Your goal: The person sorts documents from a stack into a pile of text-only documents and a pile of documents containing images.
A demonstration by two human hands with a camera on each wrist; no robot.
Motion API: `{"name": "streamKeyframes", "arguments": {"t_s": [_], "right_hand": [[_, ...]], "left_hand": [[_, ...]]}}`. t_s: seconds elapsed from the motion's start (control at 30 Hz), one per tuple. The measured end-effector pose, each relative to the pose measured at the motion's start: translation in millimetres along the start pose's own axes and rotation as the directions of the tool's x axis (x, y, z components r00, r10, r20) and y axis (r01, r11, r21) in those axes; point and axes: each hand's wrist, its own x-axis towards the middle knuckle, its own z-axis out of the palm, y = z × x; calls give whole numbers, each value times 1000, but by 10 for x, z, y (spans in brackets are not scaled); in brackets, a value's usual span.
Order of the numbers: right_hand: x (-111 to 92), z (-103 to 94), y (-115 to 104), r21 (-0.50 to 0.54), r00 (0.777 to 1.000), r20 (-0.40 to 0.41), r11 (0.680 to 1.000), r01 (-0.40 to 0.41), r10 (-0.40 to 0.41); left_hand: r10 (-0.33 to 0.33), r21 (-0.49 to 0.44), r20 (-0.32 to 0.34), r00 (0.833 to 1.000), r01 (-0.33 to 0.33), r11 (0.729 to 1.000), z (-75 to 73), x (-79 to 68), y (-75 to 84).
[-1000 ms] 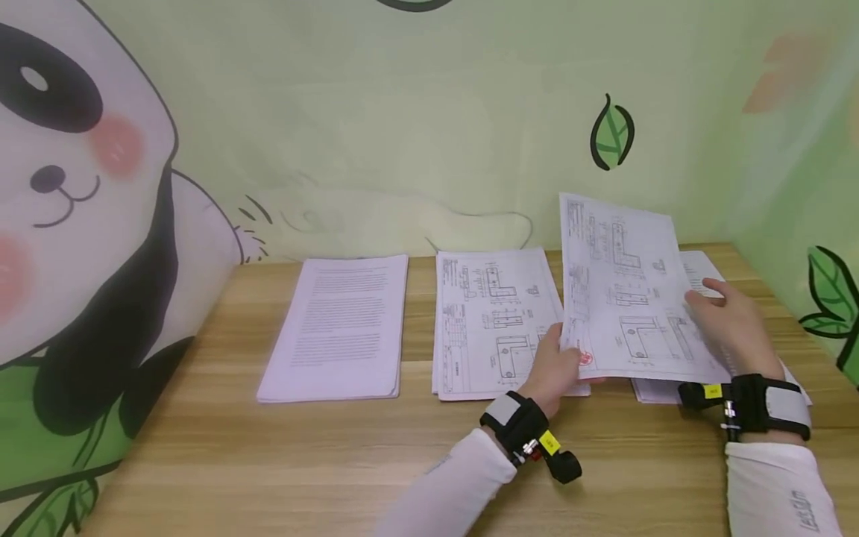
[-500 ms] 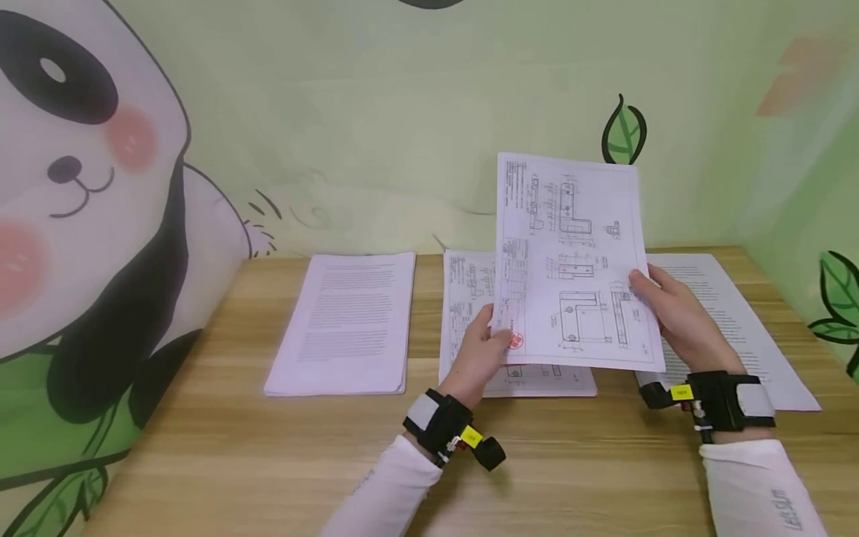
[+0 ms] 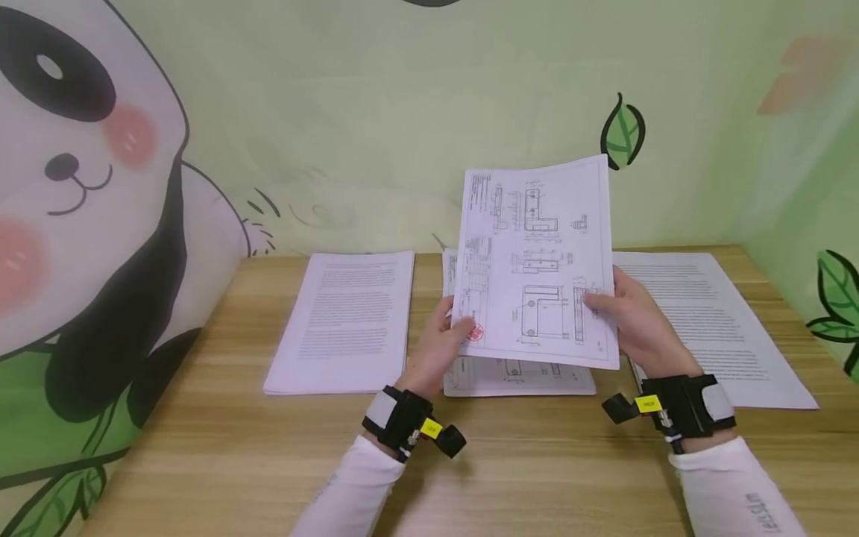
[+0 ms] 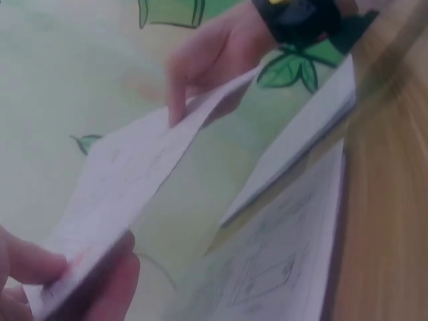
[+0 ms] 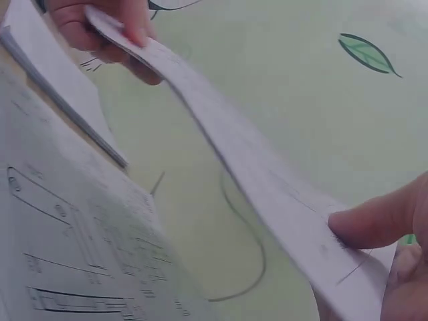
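Observation:
Both hands hold a thin sheaf of technical drawings (image 3: pixel 546 261) up off the table, printed side toward me and slightly bowed. At its lower left edge, near a red round stamp, my left hand (image 3: pixel 435 349) pinches it between thumb and fingers. My right hand (image 3: pixel 644 328) grips the right edge, thumb on the printed face and fingers behind. Below lies a pile of similar drawings (image 3: pixel 523 380), mostly hidden by the held sheaf in the head view. In the right wrist view, that pile (image 5: pixel 73 221) shows its line drawings close by.
To the left on the wooden table (image 3: pixel 268 447) lies a neat stack of text pages (image 3: pixel 342 321). On the right are more text pages (image 3: pixel 731 335), partly behind my right hand. A printed cloth backdrop (image 3: pixel 376 134) with a panda and leaves rises behind the table.
Both hands have carried the sheaf of drawings leftward, from over the right-hand text pages to above the middle pile. It now stands more upright, and more of the right-hand pages shows.

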Motion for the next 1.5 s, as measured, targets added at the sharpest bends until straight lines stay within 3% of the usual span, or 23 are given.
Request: {"name": "streamKeyframes", "arguments": {"t_s": [0.23,0.53,0.7,0.83,1.1,1.33,1.5], "right_hand": [[48,184,128,-111,999,-47,994,-15,10],[155,265,300,-266,986,-161,959,-93,51],[217,223,400,-326,974,-194,928,-178,118],[258,192,488,-405,977,-174,895,-187,125],[299,176,600,-531,983,-176,836,-137,50],[243,153,560,-683,979,-203,718,-135,-9],[198,185,498,-697,977,-212,699,-158,10]], "left_hand": [[42,30,-40,998,-41,999,-229,73,-22],[-57,132,-93,994,69,989,-329,200,-163],[-59,187,-131,990,83,979,-309,264,-275],[-43,239,-147,988,78,968,-302,275,-338],[-57,306,-178,982,111,946,-323,278,-397],[-34,428,-214,976,126,895,-335,267,-394],[-20,493,-202,979,120,862,-342,258,-388]]}}
